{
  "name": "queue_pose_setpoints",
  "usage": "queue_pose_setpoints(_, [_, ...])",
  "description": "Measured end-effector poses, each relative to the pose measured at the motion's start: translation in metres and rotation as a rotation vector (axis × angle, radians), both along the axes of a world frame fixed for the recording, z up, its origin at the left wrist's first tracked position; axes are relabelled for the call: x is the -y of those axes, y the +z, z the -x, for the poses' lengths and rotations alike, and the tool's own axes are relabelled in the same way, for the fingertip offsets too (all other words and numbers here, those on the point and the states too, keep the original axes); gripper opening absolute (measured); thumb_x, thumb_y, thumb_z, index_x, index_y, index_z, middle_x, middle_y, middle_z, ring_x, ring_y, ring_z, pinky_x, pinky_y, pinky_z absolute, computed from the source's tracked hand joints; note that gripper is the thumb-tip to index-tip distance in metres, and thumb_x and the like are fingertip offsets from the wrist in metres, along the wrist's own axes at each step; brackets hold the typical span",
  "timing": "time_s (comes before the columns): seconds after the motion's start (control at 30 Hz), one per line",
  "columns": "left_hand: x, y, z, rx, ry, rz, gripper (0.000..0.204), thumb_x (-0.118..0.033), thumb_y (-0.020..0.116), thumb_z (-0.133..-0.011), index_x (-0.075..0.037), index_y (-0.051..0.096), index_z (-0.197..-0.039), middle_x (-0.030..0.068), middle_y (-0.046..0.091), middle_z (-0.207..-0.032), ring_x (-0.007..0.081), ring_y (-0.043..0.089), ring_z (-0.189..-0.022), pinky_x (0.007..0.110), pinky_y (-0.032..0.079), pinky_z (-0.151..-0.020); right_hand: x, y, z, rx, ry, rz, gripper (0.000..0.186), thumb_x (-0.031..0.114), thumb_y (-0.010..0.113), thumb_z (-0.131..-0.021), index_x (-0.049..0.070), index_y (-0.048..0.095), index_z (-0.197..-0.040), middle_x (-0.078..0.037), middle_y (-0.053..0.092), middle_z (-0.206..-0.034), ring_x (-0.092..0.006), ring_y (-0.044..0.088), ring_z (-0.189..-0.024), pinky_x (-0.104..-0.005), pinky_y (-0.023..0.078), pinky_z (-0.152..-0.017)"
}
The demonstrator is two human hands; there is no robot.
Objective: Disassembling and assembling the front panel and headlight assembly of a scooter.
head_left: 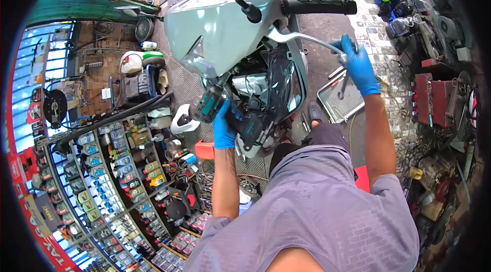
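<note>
In front of me stands a scooter with a pale grey-green front cowl (220, 21) and its lower front opened up, showing dark inner parts. My left hand (225, 126), in a blue glove, grips a teal and black cordless power driver (208, 104). The tool's nose points up beside the clear lamp lens (200, 60). My right hand (360, 67), also gloved in blue, is at the tip of the silver brake lever (307, 38). Its fingers are drawn together, slightly blurred; whether they hold the lever or a small dark thing by the fingertips is unclear.
A metal tray (340, 94) with a wrench lies on the floor beyond my foot. Shelves of bottles (117, 170) fill the left. A red toolbox (434, 99) and machine parts crowd the right. A white curved panel (183, 121) lies left of the driver.
</note>
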State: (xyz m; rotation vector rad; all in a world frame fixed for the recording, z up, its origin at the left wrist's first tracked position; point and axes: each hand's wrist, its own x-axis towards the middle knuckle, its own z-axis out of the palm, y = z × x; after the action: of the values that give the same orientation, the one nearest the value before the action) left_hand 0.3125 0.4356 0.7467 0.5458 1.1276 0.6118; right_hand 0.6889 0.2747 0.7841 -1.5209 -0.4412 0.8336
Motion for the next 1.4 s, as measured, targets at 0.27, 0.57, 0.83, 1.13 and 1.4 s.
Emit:
queue_pose_setpoints(0.27, [-0.012, 0.005, 0.008, 0.025, -0.066, 0.002, 0.015, -0.022, 0.061, -0.092, -0.011, 0.056, -0.082, 0.0005, 0.05, -0.065, 0.0155, 0.05, -0.057, 0.03, 0.042, -0.054, 0.015, 0.038, 0.025, 0.418, 0.184, 0.297, 0.045, 0.043, 0.047, -0.101, 0.005, 0.072, -0.102, 0.001, 0.057, -0.067, -0.0068, 0.047, -0.057, -0.0223, 0.039, -0.055])
queue_pose_setpoints(0.57, [-0.006, -0.003, 0.003, 0.101, -0.054, 0.049, 0.016, -0.026, 0.059, -0.092, -0.012, 0.058, -0.086, -0.0014, 0.05, -0.068, 0.0143, 0.051, -0.063, 0.03, 0.042, -0.059, -0.003, 0.004, 0.037, -0.121, 0.048, -0.189, 0.039, 0.035, 0.052, -0.1, 0.001, 0.07, -0.107, -0.007, 0.071, -0.084, -0.0107, 0.066, -0.072, -0.0203, 0.049, -0.061])
queue_pose_setpoints(0.83, [-0.008, 0.012, -0.005, -0.009, -0.017, 0.093, 0.019, -0.028, 0.056, -0.093, -0.011, 0.056, -0.085, 0.0, 0.048, -0.066, 0.0155, 0.048, -0.06, 0.032, 0.043, -0.06, -0.067, -0.005, 0.058, 0.309, 0.173, -0.158, 0.027, 0.023, 0.062, -0.093, 0.003, 0.071, -0.108, -0.007, 0.071, -0.081, -0.013, 0.065, -0.07, -0.0271, 0.051, -0.065])
queue_pose_setpoints(1.13, [-0.014, 0.001, 0.009, 0.104, -0.13, 0.063, 0.016, -0.028, 0.059, -0.091, -0.012, 0.062, -0.09, -0.0004, 0.058, -0.075, 0.0149, 0.054, -0.067, 0.03, 0.046, -0.064, -0.099, -0.009, 0.04, 0.33, 0.449, 0.01, 0.032, 0.037, 0.063, -0.089, 0.006, 0.073, -0.089, -0.017, 0.066, -0.073, -0.0279, 0.063, -0.061, -0.0368, 0.051, -0.062])
queue_pose_setpoints(1.4, [-0.012, 0.001, 0.006, 0.009, -0.072, 0.053, 0.017, -0.027, 0.059, -0.091, -0.011, 0.064, -0.094, -0.0003, 0.058, -0.075, 0.016, 0.055, -0.068, 0.031, 0.047, -0.066, -0.114, -0.025, 0.036, 0.978, 0.612, 0.064, 0.018, 0.015, 0.058, -0.087, 0.002, 0.069, -0.092, -0.023, 0.066, -0.086, -0.0404, 0.064, -0.079, -0.041, 0.053, -0.073])
